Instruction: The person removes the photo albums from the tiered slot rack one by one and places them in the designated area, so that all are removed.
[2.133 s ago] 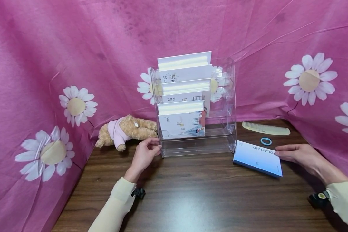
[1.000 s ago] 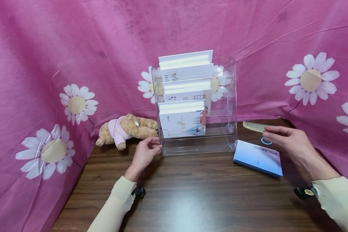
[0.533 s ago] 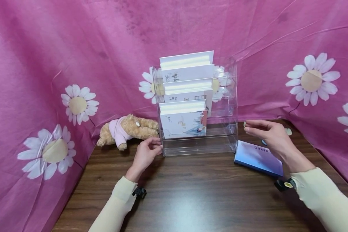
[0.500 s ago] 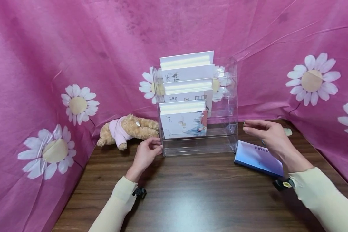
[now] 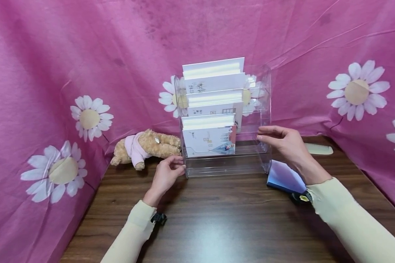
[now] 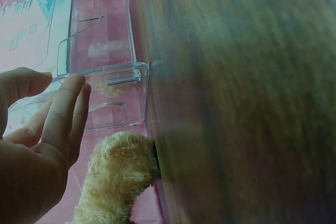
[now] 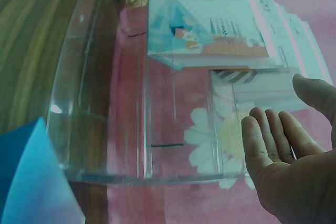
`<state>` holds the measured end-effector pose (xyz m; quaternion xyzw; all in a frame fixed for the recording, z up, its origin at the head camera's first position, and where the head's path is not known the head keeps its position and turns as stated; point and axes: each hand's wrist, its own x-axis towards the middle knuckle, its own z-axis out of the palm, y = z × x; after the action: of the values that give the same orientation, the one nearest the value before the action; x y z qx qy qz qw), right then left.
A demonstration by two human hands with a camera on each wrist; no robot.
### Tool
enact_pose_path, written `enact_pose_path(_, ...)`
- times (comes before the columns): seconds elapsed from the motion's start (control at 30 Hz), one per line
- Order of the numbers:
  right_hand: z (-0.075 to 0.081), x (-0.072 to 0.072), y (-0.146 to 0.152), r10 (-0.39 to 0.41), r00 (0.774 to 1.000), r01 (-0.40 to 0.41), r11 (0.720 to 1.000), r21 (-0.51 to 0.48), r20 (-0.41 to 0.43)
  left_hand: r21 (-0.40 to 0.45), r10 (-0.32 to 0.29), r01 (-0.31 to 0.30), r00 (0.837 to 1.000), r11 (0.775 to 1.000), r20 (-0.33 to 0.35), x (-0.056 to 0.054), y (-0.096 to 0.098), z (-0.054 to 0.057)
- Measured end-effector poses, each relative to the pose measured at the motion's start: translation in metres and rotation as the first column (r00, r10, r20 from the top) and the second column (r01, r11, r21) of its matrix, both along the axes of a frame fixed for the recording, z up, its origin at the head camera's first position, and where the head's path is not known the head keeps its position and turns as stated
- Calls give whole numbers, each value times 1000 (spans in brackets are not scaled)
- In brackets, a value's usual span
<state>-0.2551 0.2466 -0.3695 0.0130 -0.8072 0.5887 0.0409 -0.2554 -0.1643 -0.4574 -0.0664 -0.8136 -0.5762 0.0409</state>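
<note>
A clear acrylic tiered rack (image 5: 224, 171) stands mid-table, with 3 white books (image 5: 210, 140) in its tiers, toward the left side. My left hand (image 5: 166, 175) is at the rack's lower left side. In the left wrist view, its fairly straight fingers (image 6: 64, 103) lie against the side panel, thumb apart from them. My right hand (image 5: 291, 149) is at the rack's right side, fingertips overlapping the panel in the head view. The right wrist view shows its fingers (image 7: 254, 140) extended and holding nothing. Beneath the right hand lies a blue-to-white book-like block (image 5: 283, 177), partly hidden.
A plush bear (image 5: 148, 146) in a pink top lies left of the rack, its legs close to it. A pale comb (image 5: 319, 149) is at the back right, partly behind the right hand. A pink daisy-print cloth (image 5: 125, 54) hangs behind the wooden table (image 5: 184, 223).
My right hand has left the blue block and moved leftward over it to the rack's right side, now hiding the small blue ring. The left hand has stayed put.
</note>
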Motion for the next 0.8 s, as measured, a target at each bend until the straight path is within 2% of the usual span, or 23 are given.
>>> enact_pose_path(0.13, 4, -5, -12, 23, 1000, -23, 999, -38, -1, -7, 4, -4, 1000, 1000, 0, 0, -1, 1)
enact_pose_path(0.53, 11, -23, -33, 55, 997, -51, 996, 70, -59, -12, -1, 1, 1000, 1000, -17, -1, 0, -1)
enact_pose_path(0.67, 14, -26, -38, 59, 996, -54, 996, 71, -69, -22, 6, -7, 999, 1000, -33, 0, 0, -2)
enact_pose_path(0.8, 17, -29, -44, 61, 995, -56, 996, 65, -79, -23, 7, -8, 1000, 1000, -17, 0, 0, -2)
